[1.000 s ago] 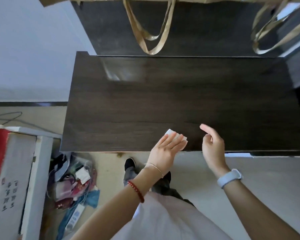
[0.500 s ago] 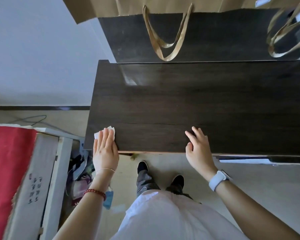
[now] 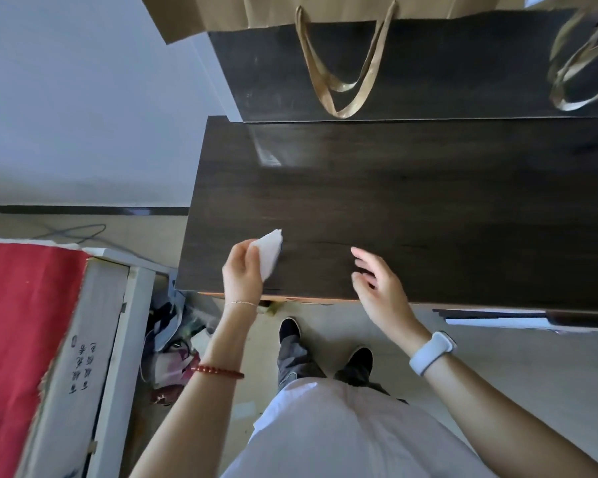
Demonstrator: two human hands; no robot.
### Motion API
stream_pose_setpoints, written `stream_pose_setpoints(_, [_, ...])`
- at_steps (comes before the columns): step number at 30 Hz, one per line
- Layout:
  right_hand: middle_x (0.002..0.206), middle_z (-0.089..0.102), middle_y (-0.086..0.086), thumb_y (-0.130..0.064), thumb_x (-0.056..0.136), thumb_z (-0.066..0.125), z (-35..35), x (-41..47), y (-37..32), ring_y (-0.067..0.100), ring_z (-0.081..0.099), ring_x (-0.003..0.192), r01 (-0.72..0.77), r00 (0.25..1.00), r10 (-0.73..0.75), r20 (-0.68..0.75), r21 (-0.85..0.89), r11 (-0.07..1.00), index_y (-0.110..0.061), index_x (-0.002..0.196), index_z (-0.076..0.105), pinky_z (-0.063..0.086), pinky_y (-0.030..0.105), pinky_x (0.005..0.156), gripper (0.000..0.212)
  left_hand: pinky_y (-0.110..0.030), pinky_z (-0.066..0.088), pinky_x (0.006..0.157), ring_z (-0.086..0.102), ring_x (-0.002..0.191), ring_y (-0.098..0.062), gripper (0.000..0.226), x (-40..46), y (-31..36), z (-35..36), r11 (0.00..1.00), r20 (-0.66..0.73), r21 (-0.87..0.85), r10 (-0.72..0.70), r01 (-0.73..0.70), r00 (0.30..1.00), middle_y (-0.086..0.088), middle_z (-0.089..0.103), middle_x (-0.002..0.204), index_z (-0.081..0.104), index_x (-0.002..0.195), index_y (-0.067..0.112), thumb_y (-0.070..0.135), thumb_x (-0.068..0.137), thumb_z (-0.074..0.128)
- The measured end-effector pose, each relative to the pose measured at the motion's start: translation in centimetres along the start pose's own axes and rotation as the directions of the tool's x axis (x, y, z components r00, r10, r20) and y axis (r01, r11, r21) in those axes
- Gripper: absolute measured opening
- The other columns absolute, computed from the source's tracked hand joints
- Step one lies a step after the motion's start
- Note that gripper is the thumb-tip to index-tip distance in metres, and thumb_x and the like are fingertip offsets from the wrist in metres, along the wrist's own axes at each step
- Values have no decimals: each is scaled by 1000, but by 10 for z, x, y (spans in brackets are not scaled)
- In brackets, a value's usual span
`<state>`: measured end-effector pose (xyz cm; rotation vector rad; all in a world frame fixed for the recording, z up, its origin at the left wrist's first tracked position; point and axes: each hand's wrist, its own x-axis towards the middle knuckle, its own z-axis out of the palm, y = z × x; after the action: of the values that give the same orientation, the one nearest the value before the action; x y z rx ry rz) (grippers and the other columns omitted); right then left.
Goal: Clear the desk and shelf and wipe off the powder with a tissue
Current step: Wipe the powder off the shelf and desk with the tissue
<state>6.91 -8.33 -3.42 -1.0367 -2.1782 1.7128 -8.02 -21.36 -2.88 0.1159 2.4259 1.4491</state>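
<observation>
Left hand point(image 3: 242, 274) holds a tissue point(image 3: 269, 251) over the desk point(image 3: 428, 215)
Its fingers curl round the folded tissue near the desk's front left edge; the right hand point(image 3: 382, 284) hangs beside it, fingers loose, holding nothing. Paper bags point(image 3: 339, 60) hang behind; a red box point(image 3: 21, 339) and clutter point(image 3: 173, 350) sit on the left

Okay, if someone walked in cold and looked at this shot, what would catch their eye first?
Probably the white tissue pinched in the left hand over the near left part of the dark wooden desk. Next, the open right hand beside it, and the brown paper bag's gold handles hanging at the top.
</observation>
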Motion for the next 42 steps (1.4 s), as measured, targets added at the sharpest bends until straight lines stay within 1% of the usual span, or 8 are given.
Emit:
stream_pose_setpoints(5, [103,62,-2,-13,89,56,-11,5,-17,5,57,94,-133,991,122,57,249,959,-21,117,53,46,13,78,29,-24,45,62,53,66,-9,18,-37,26,48,890,325,-358,-163,281,931,2,58,72,61,77,19,12,91,52])
stream_pose_setpoints(11, [74,57,0,-11,88,54,-34,2,1,13,51,67,-92,976,82,-204,-41,995,-8,84,58,36,15,55,6,-28,49,61,58,74,-18,23,-51,35,79,785,459,-252,-418,566,784,-3,63,79,67,85,17,31,92,50])
stream_pose_setpoints(16, [90,50,3,-6,86,54,-48,0,19,14,48,73,41,955,-161,-251,-425,904,-7,90,59,37,27,61,6,-36,50,71,61,90,-24,53,-53,46,91,515,716,-258,-466,818,519,-11,59,112,44,127,5,46,95,34])
stream_pose_setpoints(23, [103,48,-3,-15,90,54,-52,2,23,3,52,93,-11,990,-6,-142,-113,994,-10,114,56,37,3,68,24,-40,48,85,60,98,-31,63,-45,61,104,429,815,-279,-368,859,448,-19,48,134,31,138,8,53,94,24])
stream_pose_setpoints(27, [88,57,20,-2,85,48,-73,22,35,36,58,80,-11,880,-114,-461,-260,966,6,99,65,34,18,68,24,-34,46,84,60,95,-22,42,-33,58,102,674,690,-296,-339,677,640,-14,53,130,45,127,12,37,97,30])
stream_pose_setpoints(31, [83,53,24,0,81,42,-109,41,52,37,51,77,-84,735,-303,-606,-525,847,1,107,64,39,29,73,34,-35,45,91,59,91,-19,20,-14,31,79,994,176,-20,-107,112,978,-15,63,113,59,108,11,19,92,49])
stream_pose_setpoints(36, [121,51,29,9,77,52,-97,47,67,45,47,113,-157,870,-224,-439,-679,717,6,111,54,47,50,91,35,-47,21,105,27,132,-30,49,12,-4,48,817,54,570,61,-81,997,-11,39,140,46,128,14,34,83,42])
stream_pose_setpoints(42, [148,21,27,-13,94,38,-80,64,62,38,16,139,-279,912,-38,-409,-685,673,6,137,27,15,43,113,48,-53,1,110,3,141,-27,52,32,-28,24,707,57,706,21,-55,998,-10,12,154,32,138,21,31,90,47])
